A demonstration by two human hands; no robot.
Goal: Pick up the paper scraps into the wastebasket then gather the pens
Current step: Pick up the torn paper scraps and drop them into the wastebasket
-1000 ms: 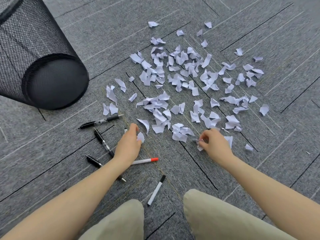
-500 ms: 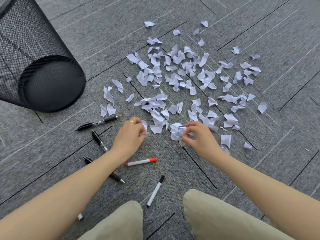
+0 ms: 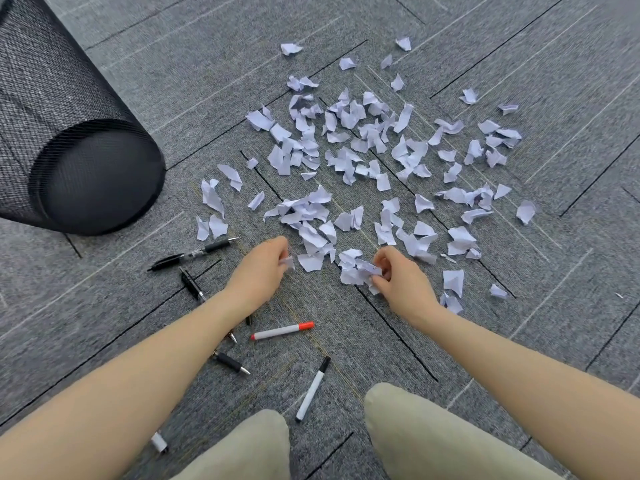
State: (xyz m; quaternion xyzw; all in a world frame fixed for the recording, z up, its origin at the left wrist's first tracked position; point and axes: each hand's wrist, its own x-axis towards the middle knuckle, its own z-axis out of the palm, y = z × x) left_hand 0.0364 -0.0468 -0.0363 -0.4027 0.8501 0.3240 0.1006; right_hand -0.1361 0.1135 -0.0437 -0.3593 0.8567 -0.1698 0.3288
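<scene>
One wastebasket (image 3: 69,133), many paper scraps (image 3: 363,161), three black pens (image 3: 192,254), three markers (image 3: 282,331)

Left hand (image 3: 260,271) and right hand (image 3: 398,276) both reach forward, fingers curled, pinching

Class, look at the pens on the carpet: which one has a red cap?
The white marker with the red cap, lying between the two forearms below the left hand. The other white marker has a black cap; the remaining pens are black.

Grey carpet tiles (image 3: 519,46) with dark seams (faint pale streaks, perhaps woven in) lie beneath two khaki-clad knees (image 3: 433,434).
</scene>
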